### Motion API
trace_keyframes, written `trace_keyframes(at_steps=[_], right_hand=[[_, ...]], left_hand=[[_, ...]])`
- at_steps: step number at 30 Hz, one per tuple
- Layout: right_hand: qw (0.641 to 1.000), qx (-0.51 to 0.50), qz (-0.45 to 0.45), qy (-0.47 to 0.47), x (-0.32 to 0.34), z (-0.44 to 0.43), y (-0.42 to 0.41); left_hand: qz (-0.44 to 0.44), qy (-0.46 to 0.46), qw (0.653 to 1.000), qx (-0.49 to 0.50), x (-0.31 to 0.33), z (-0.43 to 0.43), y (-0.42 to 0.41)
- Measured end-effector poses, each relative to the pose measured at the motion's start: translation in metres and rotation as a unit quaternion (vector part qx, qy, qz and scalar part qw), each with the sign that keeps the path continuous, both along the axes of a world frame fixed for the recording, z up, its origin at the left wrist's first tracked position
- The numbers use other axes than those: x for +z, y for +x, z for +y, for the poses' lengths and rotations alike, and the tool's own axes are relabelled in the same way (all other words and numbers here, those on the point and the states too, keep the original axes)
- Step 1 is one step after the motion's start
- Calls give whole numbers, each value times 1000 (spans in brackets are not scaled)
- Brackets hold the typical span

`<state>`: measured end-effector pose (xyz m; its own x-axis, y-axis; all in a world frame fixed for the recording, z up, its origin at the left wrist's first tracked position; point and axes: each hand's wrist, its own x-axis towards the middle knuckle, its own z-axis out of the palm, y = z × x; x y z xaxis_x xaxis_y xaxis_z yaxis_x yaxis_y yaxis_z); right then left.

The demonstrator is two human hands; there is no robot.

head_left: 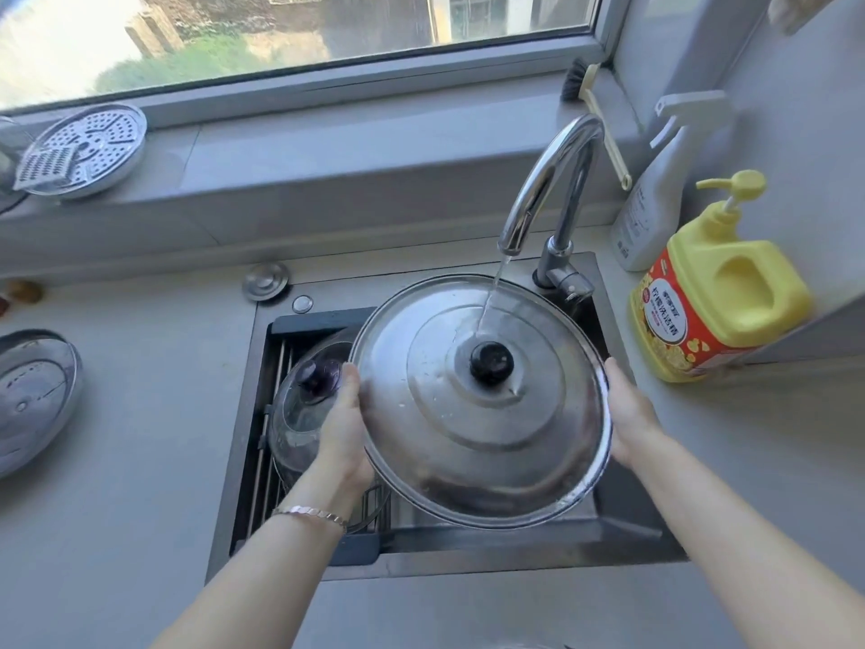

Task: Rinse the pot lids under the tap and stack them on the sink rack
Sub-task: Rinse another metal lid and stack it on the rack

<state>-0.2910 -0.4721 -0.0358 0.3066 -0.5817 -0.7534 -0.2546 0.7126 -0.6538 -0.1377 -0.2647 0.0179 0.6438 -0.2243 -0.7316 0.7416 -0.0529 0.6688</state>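
A large steel pot lid [477,428] with a black knob is held tilted over the sink, dome side up. My left hand [344,428] grips its left rim and my right hand [629,414] grips its right rim. Water runs from the chrome tap [545,180] onto the lid just above the knob. A glass lid [304,405] with a dark knob lies on the sink rack [276,363] at the sink's left side, partly hidden behind my left hand and the steel lid.
Another steel lid [32,400] lies on the counter at the far left. A perforated steamer plate [84,149] leans on the windowsill. A yellow soap bottle [716,292], a white spray bottle [650,203] and a brush [594,110] stand right of the tap.
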Motion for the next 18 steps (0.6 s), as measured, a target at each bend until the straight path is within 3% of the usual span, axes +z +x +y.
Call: trace_keyframes(at_steps=[4,7,11,14,18], right_hand=[[980,9,104,-169,13,-22,-9],[933,68,140,-323,32,-41,-14],[873,98,126,-462,65,-47,-11],[865,76,88,-488,69,-44,-9],[906,3,38,-421,49,-40,-5]], left_hand=[[-7,62,997,-53,-32,-13,-13],[30,103,990,-88,-72,-21,-22],[129,40,988,-72,-57,-43,-30],[116,-13,991,-59,-46,-52,-27],[47,-47,997,-28,-32,-46,-5]])
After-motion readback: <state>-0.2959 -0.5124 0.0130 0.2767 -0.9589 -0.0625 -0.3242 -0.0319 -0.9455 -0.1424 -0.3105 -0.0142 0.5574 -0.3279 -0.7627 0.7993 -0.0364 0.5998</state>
